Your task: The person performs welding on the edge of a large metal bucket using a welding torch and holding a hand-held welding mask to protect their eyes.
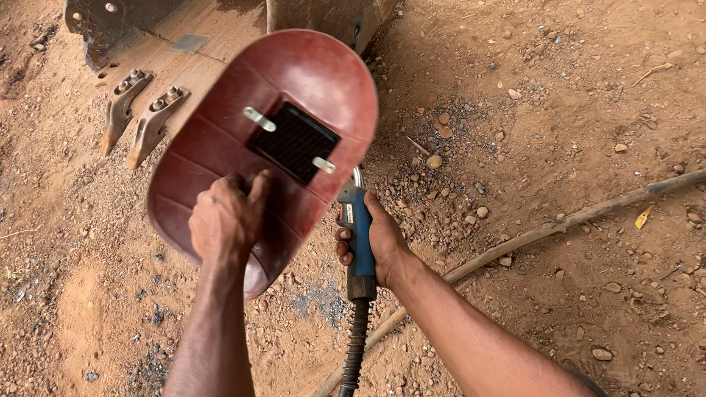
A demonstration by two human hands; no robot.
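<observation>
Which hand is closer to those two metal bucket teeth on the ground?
Left. The left hand, holding the red shield, sits just below-right of the teeth; the right hand grips the torch farther right.

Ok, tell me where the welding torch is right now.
In the head view the welding torch sits just right of centre, gripped in the right hand, its neck tucked behind the lower edge of the red welding shield held by the left hand.

Welding torch tip hidden, apparently behind red shield.

Red shield blocks bucket (dirt rightward open).
</observation>
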